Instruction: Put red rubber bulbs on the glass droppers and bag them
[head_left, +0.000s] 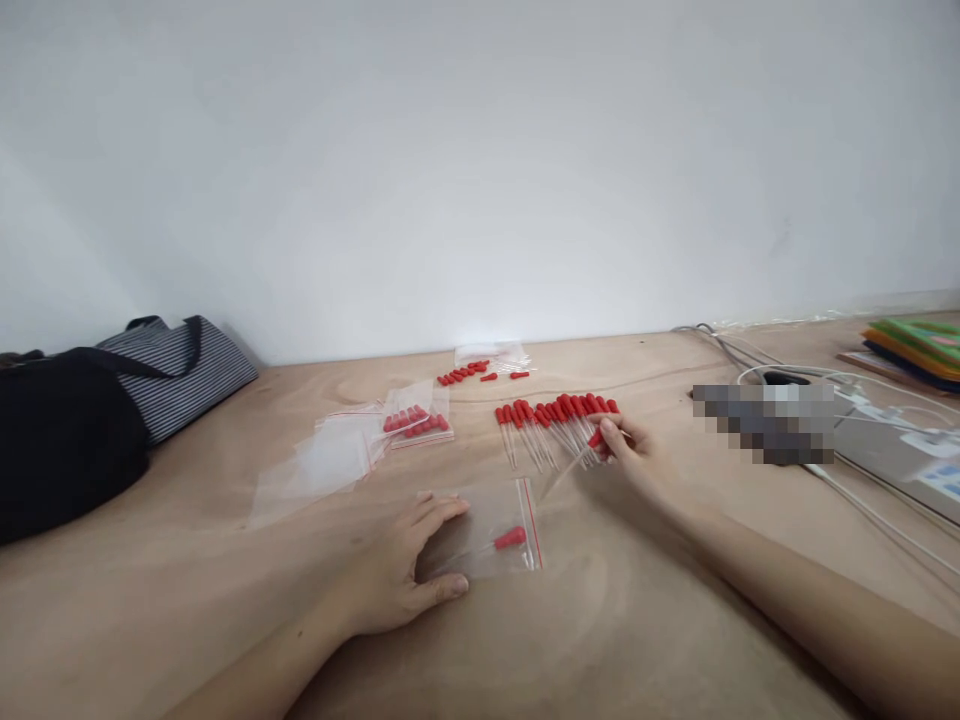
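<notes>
Flat on the wooden table lies a clear zip bag point(480, 505) with a red seal line at its right end. Inside it is one glass dropper with a red rubber bulb point(511, 539). My left hand point(401, 568) rests over the bag's left end, thumb and fingers spread apart. Between the thumb and fingers of my right hand point(630, 450) is another dropper point(568, 471), pinched at its red bulb. Its glass tip points down and left, near the bag's sealing edge. Just behind my right hand, several droppers point(559, 412) lie side by side, bulbs away from me.
Left of centre, bags with red bulbs point(416, 422) overlap flat clear bags point(322, 458). Farther back are loose red bulbs point(463, 373) and a clear bag point(491, 354). A black bag point(71, 440) stands left; white cables point(862, 500) and a laptop point(892, 460) lie right.
</notes>
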